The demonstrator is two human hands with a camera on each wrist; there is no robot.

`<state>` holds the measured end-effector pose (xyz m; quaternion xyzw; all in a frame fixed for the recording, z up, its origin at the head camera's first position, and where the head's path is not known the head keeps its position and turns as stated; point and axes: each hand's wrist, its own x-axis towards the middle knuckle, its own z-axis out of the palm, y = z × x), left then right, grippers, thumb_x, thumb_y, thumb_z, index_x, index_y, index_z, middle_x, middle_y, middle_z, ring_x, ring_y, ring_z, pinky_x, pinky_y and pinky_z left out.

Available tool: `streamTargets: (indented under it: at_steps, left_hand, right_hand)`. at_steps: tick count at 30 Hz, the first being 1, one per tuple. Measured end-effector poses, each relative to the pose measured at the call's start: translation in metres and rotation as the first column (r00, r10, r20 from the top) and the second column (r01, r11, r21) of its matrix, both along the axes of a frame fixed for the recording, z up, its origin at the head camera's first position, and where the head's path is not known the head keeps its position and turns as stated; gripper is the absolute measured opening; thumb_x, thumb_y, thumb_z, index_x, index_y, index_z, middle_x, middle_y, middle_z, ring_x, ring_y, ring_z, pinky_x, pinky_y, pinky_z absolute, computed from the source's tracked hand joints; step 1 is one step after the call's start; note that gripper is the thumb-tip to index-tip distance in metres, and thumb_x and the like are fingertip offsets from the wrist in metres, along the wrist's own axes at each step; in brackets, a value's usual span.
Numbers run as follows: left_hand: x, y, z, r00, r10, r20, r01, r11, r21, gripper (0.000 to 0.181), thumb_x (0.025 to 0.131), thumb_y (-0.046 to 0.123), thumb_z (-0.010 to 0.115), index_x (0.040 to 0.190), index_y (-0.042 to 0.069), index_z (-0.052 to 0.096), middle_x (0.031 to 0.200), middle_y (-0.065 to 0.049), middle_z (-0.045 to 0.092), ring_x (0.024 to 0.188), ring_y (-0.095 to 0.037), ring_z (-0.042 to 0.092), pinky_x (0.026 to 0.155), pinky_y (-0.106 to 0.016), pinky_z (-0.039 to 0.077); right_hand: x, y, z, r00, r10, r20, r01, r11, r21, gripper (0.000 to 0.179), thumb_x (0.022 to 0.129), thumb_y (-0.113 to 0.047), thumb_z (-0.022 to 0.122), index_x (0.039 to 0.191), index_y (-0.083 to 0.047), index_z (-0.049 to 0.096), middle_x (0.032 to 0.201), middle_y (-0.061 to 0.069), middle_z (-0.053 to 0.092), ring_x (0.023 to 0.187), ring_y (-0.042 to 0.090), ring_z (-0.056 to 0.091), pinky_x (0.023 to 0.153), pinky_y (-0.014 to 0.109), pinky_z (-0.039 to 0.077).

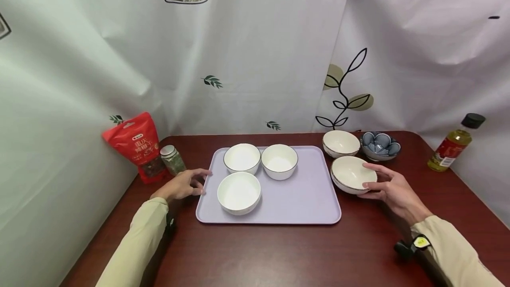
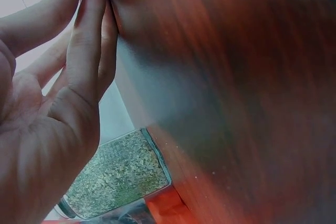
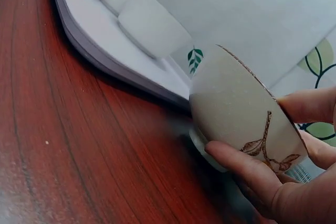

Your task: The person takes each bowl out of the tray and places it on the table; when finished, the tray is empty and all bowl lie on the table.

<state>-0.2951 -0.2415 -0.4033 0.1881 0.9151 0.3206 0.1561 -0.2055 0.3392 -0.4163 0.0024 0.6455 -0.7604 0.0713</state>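
Observation:
My right hand grips a white bowl with a brown rim, just off the tray's right edge. In the right wrist view, this bowl shows a brown leafy branch, with a thumb at its rim and a finger low on its side. The lavender tray carries three white dark-rimmed bowls: a back-left bowl, a back-right bowl and a front-left bowl. At the tray's left edge, my left hand pinches the rim with thumb and fingertips.
Behind the held bowl stand another brown-rimmed bowl and a blue patterned bowl. An oil bottle is at the far right. Beyond my left hand are a jar of dried herbs and a red pouch. A curtain hangs behind the table.

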Motion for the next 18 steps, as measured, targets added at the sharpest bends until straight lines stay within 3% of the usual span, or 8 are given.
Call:
streamTargets:
  at_steps: [7,12,18]
  left_hand:
    - [-0.0015,0.0,0.0,0.999,0.024,0.023,-0.024,1.0,-0.001,0.058,0.083,0.0,0.077,0.137,0.005,0.057,0.122,-0.021,0.058,0.088,-0.015,0.067,0.077,-0.023,0.049]
    - [-0.0011,-0.0008,0.0002,1.0,-0.003,0.002,0.003,1.0,-0.002,0.058,0.083,0.0,0.077,0.136,0.003,0.056,0.121,-0.023,0.058,0.087,-0.015,0.068,0.076,-0.023,0.049]
    - [-0.0019,-0.0005,-0.0005,1.0,0.01,0.011,-0.01,1.0,-0.009,0.057,0.083,0.0,0.077,0.137,0.004,0.056,0.122,-0.022,0.058,0.087,-0.015,0.067,0.077,-0.024,0.049]
  right_hand:
    - [-0.0013,0.0001,-0.0025,1.0,-0.007,0.008,0.007,1.0,-0.008,0.055,0.092,0.008,0.062,0.138,-0.02,0.055,0.125,-0.005,0.045,0.097,0.008,0.068,0.078,0.042,0.061]
    - [-0.0023,-0.0004,-0.0039,1.0,0.003,0.0,-0.003,0.999,-0.034,0.053,0.093,0.008,0.061,0.138,-0.02,0.056,0.12,-0.007,0.052,0.098,0.008,0.068,0.078,0.041,0.061]
    - [-0.0035,-0.0013,-0.0047,1.0,0.02,-0.019,-0.021,0.998,-0.057,0.052,0.094,0.006,0.06,0.139,-0.019,0.055,0.121,-0.008,0.052,0.1,0.007,0.068,0.079,0.041,0.061]
